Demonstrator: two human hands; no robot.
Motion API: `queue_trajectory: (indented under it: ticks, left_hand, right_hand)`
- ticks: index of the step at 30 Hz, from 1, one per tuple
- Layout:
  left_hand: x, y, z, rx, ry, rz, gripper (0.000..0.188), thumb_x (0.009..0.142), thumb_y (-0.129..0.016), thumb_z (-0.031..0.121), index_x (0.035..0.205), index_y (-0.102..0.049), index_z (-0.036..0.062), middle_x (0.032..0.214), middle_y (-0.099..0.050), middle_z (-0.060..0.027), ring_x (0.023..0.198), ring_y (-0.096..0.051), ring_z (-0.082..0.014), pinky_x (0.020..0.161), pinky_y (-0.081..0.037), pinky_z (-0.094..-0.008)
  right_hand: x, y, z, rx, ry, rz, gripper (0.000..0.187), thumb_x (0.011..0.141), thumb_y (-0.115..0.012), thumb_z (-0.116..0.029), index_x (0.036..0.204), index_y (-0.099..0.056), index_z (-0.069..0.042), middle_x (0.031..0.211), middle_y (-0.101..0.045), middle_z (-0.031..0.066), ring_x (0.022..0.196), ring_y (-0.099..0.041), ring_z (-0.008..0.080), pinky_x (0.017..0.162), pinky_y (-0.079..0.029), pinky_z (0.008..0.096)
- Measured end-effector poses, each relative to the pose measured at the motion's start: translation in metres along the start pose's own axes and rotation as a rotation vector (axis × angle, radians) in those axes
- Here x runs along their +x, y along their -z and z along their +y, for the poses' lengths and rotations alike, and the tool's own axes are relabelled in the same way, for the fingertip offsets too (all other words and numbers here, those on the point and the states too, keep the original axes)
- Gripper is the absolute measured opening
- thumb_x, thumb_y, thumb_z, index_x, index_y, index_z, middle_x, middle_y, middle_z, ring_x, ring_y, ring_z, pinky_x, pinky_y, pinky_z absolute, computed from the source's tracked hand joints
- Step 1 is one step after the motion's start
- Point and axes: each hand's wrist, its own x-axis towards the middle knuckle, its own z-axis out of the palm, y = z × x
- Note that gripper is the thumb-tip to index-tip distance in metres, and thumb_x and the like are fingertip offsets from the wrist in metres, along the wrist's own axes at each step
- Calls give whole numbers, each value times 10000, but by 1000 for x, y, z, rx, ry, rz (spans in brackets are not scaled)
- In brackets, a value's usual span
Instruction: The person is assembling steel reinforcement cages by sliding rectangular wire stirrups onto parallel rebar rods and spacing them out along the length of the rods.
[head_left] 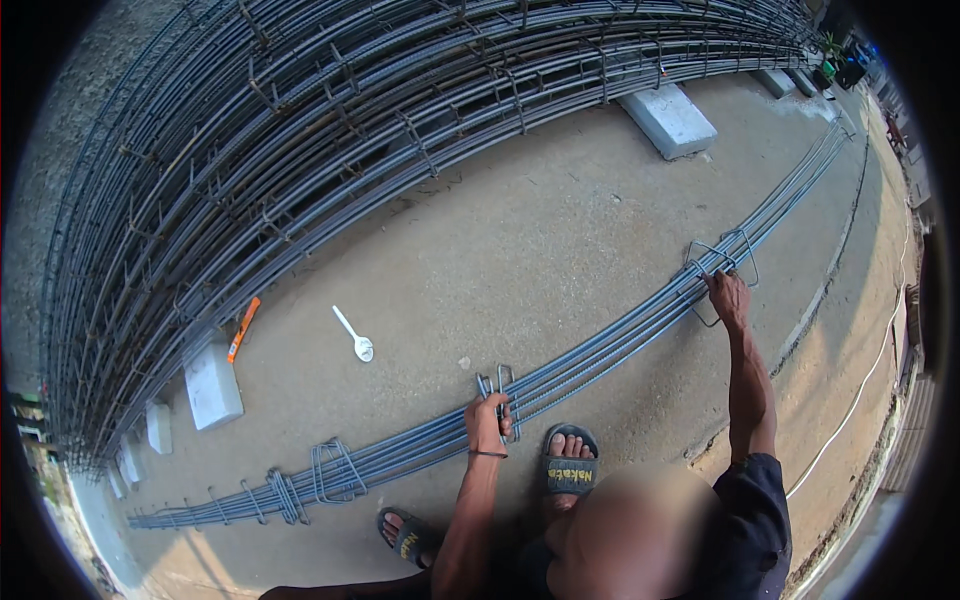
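Observation:
A long bundle of steel rebars [610, 345] lies on the concrete ground, running from lower left to upper right. My left hand [488, 420] grips a few rectangular wire stirrups [500, 385] looped around the bundle, just ahead of my feet. My right hand [728, 295] is stretched out further along the bundle and holds other stirrups [722, 258] standing around the bars. More stirrups [335, 470] sit on the bundle toward its left end.
A large stack of tied rebar cages [300, 150] rests on white concrete blocks [212, 385] across the upper left. A white plastic spoon [355, 337] and an orange strip [243, 328] lie on the ground. My sandalled feet [570, 465] stand beside the bundle. A white cable [860, 390] runs along the right.

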Motion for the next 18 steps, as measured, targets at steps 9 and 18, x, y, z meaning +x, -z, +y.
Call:
queue_trajectory:
  ticks: [9,18]
  left_hand:
    - [14,-27,-25,246,-233,73,245,768,-621,259,820,-574,25,612,-557,-64,490,-527,-148,484,-424,-266]
    - [-3,53,22,151,-113,-147,463,897,-510,368,1135,-591,-21,1080,-620,-116,1013,-563,-185,865,-427,-295]
  right_hand:
    - [-20,49,-166,693,157,-140,351,860,-604,-343,969,-593,-9,724,-633,179,670,-633,315,612,-484,380]
    - [-183,23,-373,720,258,-605,631,712,-742,-382,1073,-455,49,666,-609,195,643,-628,356,569,-477,440]
